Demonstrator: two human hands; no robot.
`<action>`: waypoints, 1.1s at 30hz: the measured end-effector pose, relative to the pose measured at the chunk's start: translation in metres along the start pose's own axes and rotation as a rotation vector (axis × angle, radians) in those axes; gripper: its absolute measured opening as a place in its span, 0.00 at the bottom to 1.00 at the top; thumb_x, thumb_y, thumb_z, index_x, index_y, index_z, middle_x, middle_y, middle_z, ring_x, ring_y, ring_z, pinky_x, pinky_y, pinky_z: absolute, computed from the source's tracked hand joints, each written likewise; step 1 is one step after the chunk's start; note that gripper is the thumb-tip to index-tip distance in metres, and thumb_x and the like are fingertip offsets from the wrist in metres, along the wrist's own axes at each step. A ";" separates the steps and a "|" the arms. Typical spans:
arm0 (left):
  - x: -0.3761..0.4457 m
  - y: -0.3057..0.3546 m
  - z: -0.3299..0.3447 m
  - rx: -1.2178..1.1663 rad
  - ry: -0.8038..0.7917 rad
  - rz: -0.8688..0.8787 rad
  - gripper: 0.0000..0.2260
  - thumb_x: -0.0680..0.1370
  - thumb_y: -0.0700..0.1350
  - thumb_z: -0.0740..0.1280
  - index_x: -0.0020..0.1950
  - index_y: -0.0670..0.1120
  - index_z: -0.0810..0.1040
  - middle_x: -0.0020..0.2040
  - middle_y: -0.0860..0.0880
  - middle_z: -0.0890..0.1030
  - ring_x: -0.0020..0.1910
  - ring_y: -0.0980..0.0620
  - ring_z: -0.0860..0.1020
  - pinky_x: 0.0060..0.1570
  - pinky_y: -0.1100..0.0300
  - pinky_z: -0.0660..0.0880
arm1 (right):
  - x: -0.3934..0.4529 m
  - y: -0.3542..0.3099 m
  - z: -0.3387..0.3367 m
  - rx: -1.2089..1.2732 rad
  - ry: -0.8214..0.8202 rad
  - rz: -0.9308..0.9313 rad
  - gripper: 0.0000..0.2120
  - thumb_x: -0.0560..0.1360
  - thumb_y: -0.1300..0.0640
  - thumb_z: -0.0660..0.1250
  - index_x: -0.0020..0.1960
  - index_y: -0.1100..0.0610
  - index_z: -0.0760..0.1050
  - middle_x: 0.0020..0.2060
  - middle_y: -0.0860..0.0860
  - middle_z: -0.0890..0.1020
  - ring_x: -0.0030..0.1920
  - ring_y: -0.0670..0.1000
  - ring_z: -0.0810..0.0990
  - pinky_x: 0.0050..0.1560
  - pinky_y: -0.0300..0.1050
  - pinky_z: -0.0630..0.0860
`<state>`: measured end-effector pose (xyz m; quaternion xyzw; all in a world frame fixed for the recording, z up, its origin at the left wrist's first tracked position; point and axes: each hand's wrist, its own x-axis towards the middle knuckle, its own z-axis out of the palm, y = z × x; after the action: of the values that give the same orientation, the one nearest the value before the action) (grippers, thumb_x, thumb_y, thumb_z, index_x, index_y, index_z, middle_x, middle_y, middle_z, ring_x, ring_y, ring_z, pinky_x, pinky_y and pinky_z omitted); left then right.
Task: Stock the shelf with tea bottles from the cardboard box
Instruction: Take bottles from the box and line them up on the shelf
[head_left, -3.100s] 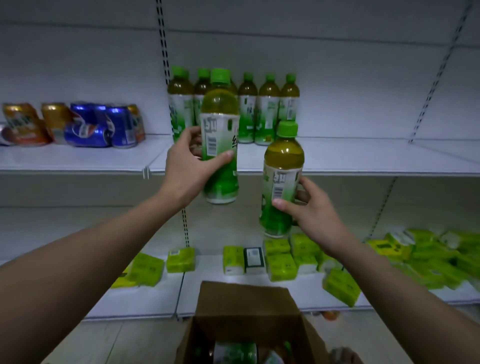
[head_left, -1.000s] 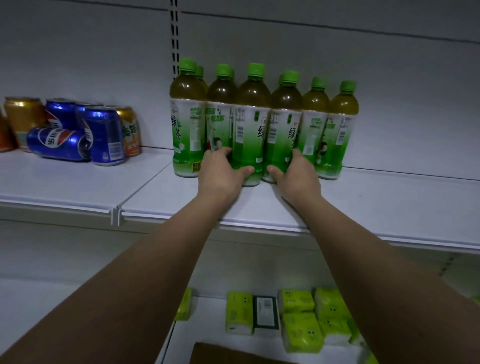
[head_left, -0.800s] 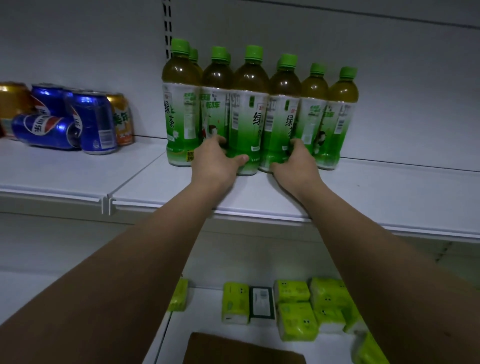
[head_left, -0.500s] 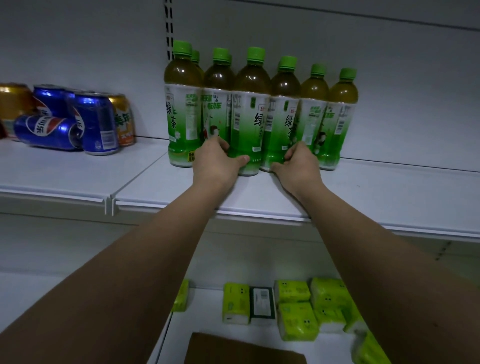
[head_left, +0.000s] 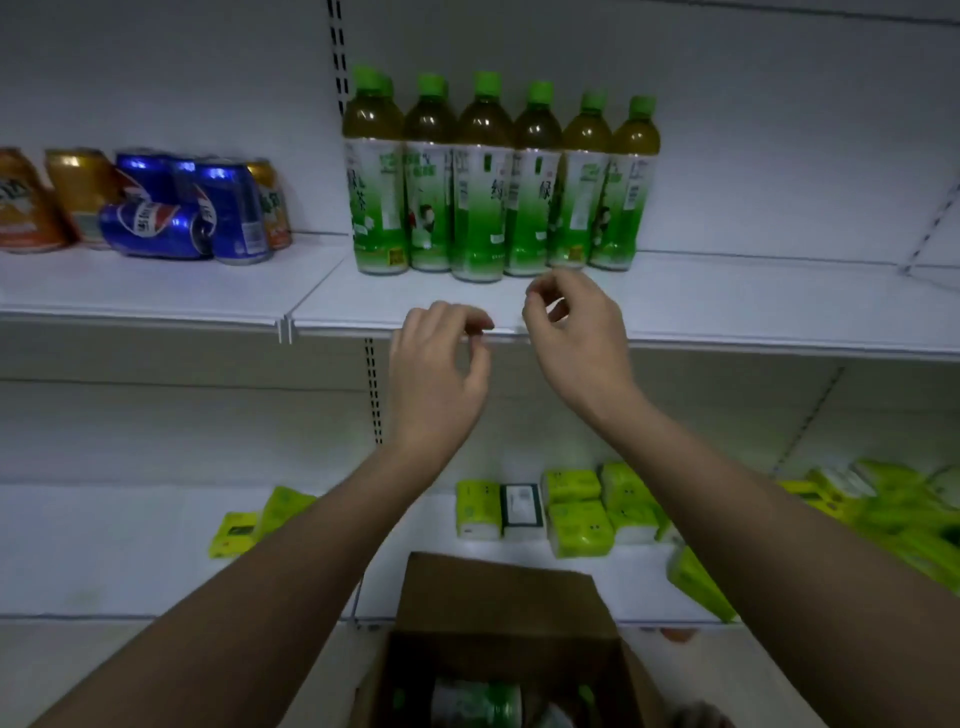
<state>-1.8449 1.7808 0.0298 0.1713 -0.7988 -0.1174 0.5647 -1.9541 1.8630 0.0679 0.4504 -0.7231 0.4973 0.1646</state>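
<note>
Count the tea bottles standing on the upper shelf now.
7 visible: six in a front row on the upper shelf, one cap behind the leftmost bottle. More may be hidden behind.

The tea bottles (head_left: 498, 176) are clear glossy plastic with smooth printed film labels and matt green plastic caps. Left of the bottles, the cans (head_left: 156, 205) are shiny metal. The shelf (head_left: 727, 306) beneath the bottles is smooth, matt white painted metal. Below the bottles, the cardboard box (head_left: 498, 597) is matt brown; the green packs (head_left: 576, 514) are glossy film-wrapped.
</note>
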 end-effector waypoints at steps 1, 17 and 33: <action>-0.021 -0.004 -0.006 -0.006 -0.022 0.033 0.06 0.73 0.39 0.63 0.47 0.45 0.79 0.44 0.49 0.80 0.45 0.46 0.76 0.46 0.52 0.71 | -0.015 -0.001 -0.004 -0.005 -0.024 0.001 0.07 0.76 0.56 0.62 0.46 0.58 0.77 0.43 0.52 0.80 0.43 0.52 0.77 0.44 0.47 0.73; -0.345 -0.053 -0.006 0.271 -1.352 -0.880 0.14 0.78 0.46 0.62 0.62 0.46 0.72 0.59 0.45 0.76 0.58 0.45 0.75 0.57 0.50 0.75 | -0.310 0.122 0.043 0.013 -0.883 1.032 0.19 0.80 0.47 0.58 0.58 0.59 0.78 0.50 0.54 0.81 0.47 0.51 0.78 0.48 0.46 0.74; -0.411 -0.095 0.102 -0.092 -0.897 -1.908 0.21 0.80 0.48 0.63 0.69 0.37 0.71 0.64 0.39 0.75 0.64 0.39 0.74 0.49 0.55 0.72 | -0.421 0.255 0.104 -0.003 -0.804 1.683 0.27 0.77 0.43 0.61 0.68 0.61 0.71 0.57 0.61 0.77 0.53 0.59 0.77 0.53 0.50 0.73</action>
<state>-1.8031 1.8607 -0.3948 0.6479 -0.4634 -0.5957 -0.1027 -1.9125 2.0033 -0.4138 -0.0837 -0.8147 0.2589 -0.5120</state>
